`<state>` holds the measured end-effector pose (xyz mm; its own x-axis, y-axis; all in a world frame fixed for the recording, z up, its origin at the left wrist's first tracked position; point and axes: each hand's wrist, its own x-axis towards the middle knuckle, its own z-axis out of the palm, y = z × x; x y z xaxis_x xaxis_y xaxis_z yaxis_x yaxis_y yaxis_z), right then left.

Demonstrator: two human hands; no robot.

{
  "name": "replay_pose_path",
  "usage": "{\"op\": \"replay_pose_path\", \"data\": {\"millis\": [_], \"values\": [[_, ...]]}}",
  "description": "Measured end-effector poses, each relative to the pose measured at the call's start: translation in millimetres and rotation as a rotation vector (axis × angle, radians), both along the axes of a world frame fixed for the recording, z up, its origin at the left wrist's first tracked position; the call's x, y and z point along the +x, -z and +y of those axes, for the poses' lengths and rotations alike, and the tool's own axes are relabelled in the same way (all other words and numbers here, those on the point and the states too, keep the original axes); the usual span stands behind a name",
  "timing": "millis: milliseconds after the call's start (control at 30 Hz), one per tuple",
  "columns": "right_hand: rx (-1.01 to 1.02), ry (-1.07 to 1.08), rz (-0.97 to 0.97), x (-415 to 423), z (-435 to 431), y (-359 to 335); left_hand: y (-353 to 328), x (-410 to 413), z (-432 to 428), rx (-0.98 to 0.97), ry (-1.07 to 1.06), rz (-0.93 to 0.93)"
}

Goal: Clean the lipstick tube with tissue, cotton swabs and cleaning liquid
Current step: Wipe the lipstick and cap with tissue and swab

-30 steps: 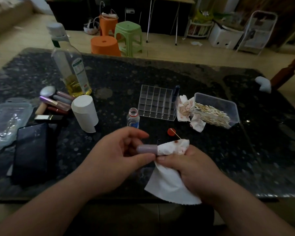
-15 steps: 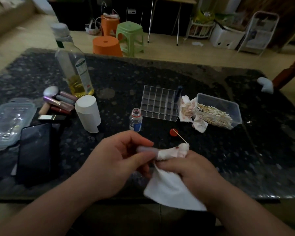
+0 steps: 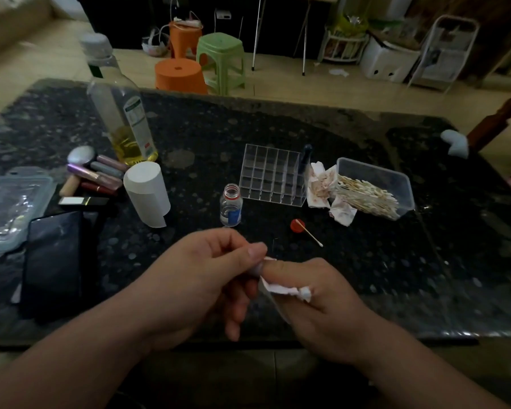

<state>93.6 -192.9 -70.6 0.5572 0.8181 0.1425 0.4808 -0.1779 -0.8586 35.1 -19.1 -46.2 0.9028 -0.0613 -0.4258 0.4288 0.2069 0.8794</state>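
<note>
A clear plastic container point(image 3: 12, 202) is lying at nine o'clock on the dark stone table point(image 3: 278, 128), with a black phone point(image 3: 53, 258) resting at its five o'clock. A cluster of lipsticks point(image 3: 98, 175) is lying at ten o'clock, just beside a tall oil bottle point(image 3: 121, 113) and a tissue roll point(image 3: 146, 193).

Over the near edge at six o'clock, the left hand point(image 3: 195, 278) is pinching the lipstick tube point(image 3: 256, 269) between curled thumb and fingers. Only a sliver of the lilac tube is showing. The right hand point(image 3: 316, 299) is clenching a stained tissue point(image 3: 281, 289) around the tube's other end.

At twelve o'clock from the hands, an uncapped small bottle point(image 3: 230, 205) is standing beside a clear organizer point(image 3: 273, 175). A red cap point(image 3: 296, 225) and a loose cotton swab point(image 3: 310, 235) are lying at one o'clock from the hands. Crumpled used tissues point(image 3: 322, 187) are touching a clear box point(image 3: 401, 184) of cotton swabs point(image 3: 366, 196) at three o'clock.
</note>
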Motion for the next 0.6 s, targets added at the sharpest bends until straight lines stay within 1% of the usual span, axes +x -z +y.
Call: {"op": "replay_pose_path", "data": {"millis": [33,100,133,200,267,300,333,367,400,433,467,500,533,567,600], "values": [[0.029,0.017,0.104,-2,3,-1,0,0,-1,0.011,-0.027,-0.045],[0.122,0.040,0.437,-6,7,-4,3,-1,-1,0.084,-0.076,-0.138],[0.133,0.069,0.594,-5,7,-6,5,-3,0,0.150,-0.087,-0.193],[0.049,0.189,0.815,1,2,-11,11,-6,3,0.386,-0.035,-0.387],[-0.016,0.268,1.020,9,-5,-12,16,-9,8,0.629,0.101,-0.646],[-0.021,0.266,1.084,10,-7,-12,18,-9,10,0.706,0.142,-0.751],[-0.023,0.270,1.107,11,-6,-14,19,-8,10,0.765,0.154,-0.821],[-0.021,0.272,1.091,13,-6,-11,18,-7,10,0.811,0.148,-0.832],[-0.030,0.263,1.060,13,-6,-9,17,-6,9,0.840,0.122,-0.781],[-0.046,0.248,0.974,15,-9,-5,15,-5,9,0.817,0.103,-0.656],[-0.070,0.241,0.867,13,-9,-8,12,-4,8,0.709,0.103,-0.478],[-0.061,0.225,0.775,12,-9,-10,10,-2,7,0.533,0.128,-0.298],[-0.033,0.212,0.741,9,-8,-12,8,-1,5,0.338,0.153,-0.147],[0.009,0.202,0.721,5,-8,-11,6,0,2,0.169,0.160,-0.042],[0.038,0.180,0.688,1,-8,-12,5,0,-1,0.047,0.140,0.021]]}}
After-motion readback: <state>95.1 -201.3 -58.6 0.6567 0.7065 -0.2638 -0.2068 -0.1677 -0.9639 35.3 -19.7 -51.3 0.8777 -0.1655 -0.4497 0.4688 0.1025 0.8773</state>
